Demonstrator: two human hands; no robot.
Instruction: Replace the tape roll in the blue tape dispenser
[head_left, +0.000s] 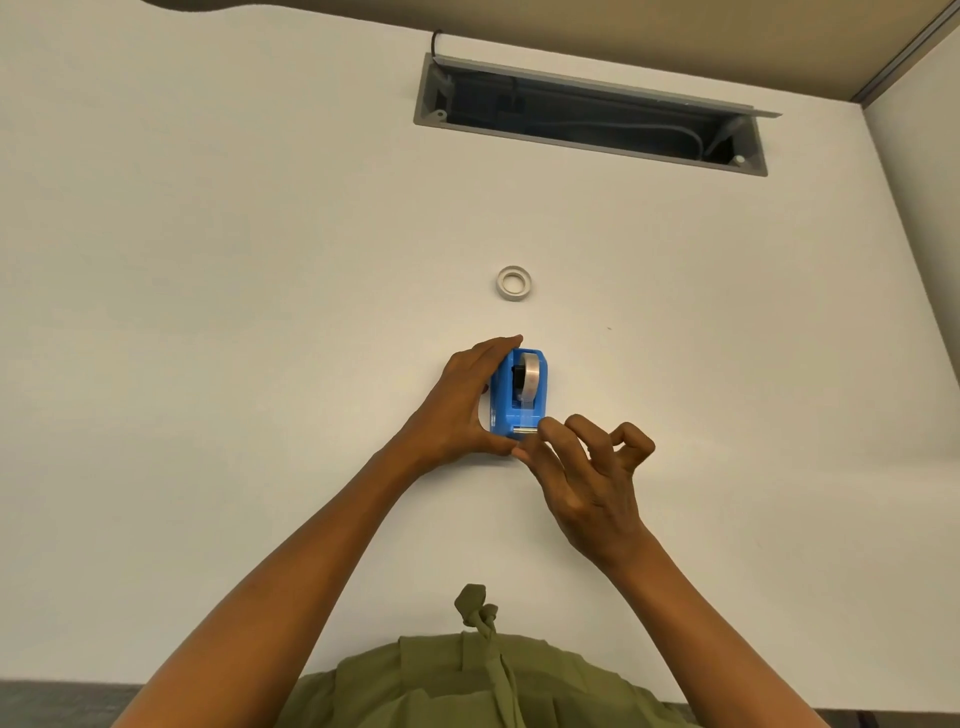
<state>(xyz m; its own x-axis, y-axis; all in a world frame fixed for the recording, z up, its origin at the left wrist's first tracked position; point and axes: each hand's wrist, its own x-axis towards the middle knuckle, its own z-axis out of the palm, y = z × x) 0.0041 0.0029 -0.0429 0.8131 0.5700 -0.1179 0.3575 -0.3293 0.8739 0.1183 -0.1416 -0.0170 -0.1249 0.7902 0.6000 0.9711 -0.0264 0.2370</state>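
both bare forearms reach in from the near edge and converge toward the middle, elbows out wide. left hand (462, 400) palm turned inward to the right, fingers curved together and stretched to the far side, thumb at the near end, the hand cupped in a c-shape and closed against what it grips. right hand (582, 478) back of hand up, wrist bent slightly left, thumb and index fingertip (545, 427) pinched together just right of the left thumb. middle finger half bent, ring and little fingers curled up and splayed off to the right, touching nothing.
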